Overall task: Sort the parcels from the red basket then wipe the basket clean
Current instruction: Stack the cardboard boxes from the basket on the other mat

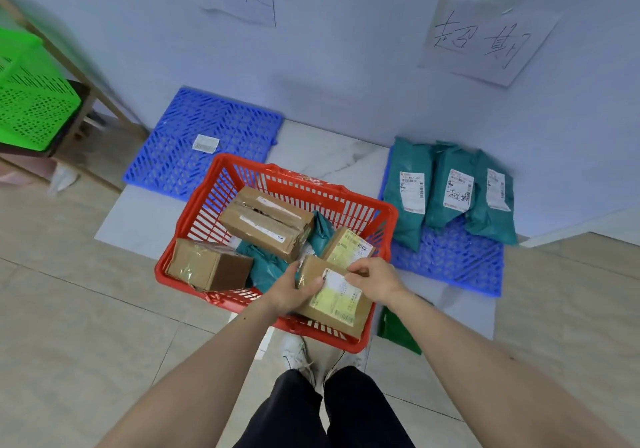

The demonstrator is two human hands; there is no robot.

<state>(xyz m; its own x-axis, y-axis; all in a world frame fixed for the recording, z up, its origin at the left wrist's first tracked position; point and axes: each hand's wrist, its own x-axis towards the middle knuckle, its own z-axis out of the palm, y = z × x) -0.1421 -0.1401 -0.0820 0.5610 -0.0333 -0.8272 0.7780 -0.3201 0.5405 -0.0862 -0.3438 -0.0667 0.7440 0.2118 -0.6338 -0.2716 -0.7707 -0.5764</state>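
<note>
A red basket stands on the floor in front of me. It holds several cardboard boxes and teal mailer bags. Both hands grip a brown box with a yellow label at the basket's near right corner. My left hand holds its left side and my right hand its top right edge. A long torn box lies in the middle, a taped box at the left, a small labelled box at the right.
A blue pallet at the back left carries only a loose white label. A second blue pallet at the right holds three teal mailers. Paper signs hang on the wall. A green crate sits on a wooden rack, left.
</note>
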